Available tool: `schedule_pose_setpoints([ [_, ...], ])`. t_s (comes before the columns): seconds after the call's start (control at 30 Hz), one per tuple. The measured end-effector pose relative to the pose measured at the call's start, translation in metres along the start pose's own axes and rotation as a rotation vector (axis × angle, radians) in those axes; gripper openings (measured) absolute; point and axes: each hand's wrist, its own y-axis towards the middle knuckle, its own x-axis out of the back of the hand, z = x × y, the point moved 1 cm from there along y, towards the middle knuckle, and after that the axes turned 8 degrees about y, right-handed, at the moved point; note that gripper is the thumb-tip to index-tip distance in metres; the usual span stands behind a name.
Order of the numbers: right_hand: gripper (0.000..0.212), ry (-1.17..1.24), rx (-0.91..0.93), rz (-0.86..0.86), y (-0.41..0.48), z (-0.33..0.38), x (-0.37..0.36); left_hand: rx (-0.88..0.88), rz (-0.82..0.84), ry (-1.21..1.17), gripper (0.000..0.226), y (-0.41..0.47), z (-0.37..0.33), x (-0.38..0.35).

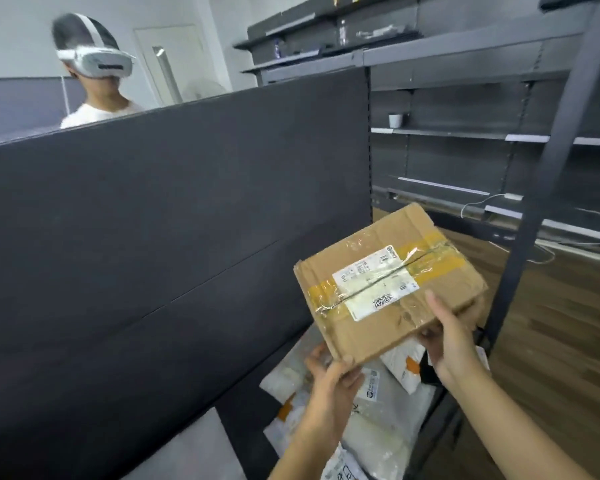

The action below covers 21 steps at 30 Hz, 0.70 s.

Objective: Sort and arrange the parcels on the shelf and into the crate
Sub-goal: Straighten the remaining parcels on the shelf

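A person in a headset stands well beyond the fingers, behind the dark panel, and plays no part in the hold. The left hand has its fingers curled round the near left corner of the box, thumb on top and the rest tucked underneath, so only that corner is pinched. The right hand clamps the near right edge the same way, thumb lying flat on the top face beside the label and the other fingers hidden beneath. The main risk, as I judge it, is that both grips sit on the near side while the bulk of the box reaches out past the fingertips, tilted up and away; if either pinch loosens, the far end could drop and the box pivot out of the hands. The glossy tape and the dented cardboard may also let the thumbs slide. Below the fingers lie soft mailers heaped on the low shelf; a fall would land there. Right of the fingers stands a grey upright, close enough to catch the box's far corner on a swing. No crate is in view.
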Motion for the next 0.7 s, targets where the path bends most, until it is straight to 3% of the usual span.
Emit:
schedule_pose_setpoints([
  [0.1,0.079,-0.070,0.076,0.080,-0.036,0.024,0.007,0.039,0.066,0.209,0.095,-0.062,0.010,0.002],
  [0.17,0.070,-0.088,0.098,0.165,-0.060,0.042,0.011,0.015,0.007,0.180,0.107,-0.100,0.005,0.006],
  [0.3,0.056,-0.215,0.079,0.305,-0.111,0.071,0.019,-0.123,-0.203,0.072,0.092,-0.163,-0.024,0.024],
  [0.43,0.033,-0.330,0.048,0.443,-0.159,0.074,0.017,-0.136,-0.044,0.510,0.096,-0.224,-0.030,0.019],
  [0.53,0.020,-0.323,-0.013,0.546,-0.193,0.067,0.004,-0.192,0.001,0.499,0.082,-0.254,-0.019,0.015],
  [0.6,0.032,-0.334,-0.103,0.630,-0.212,0.063,-0.005,-0.202,-0.069,0.404,0.069,-0.270,-0.018,0.017],
  [0.7,0.074,-0.410,-0.207,0.761,-0.228,0.057,-0.016,-0.181,-0.163,0.277,0.060,-0.286,-0.019,0.028],
])
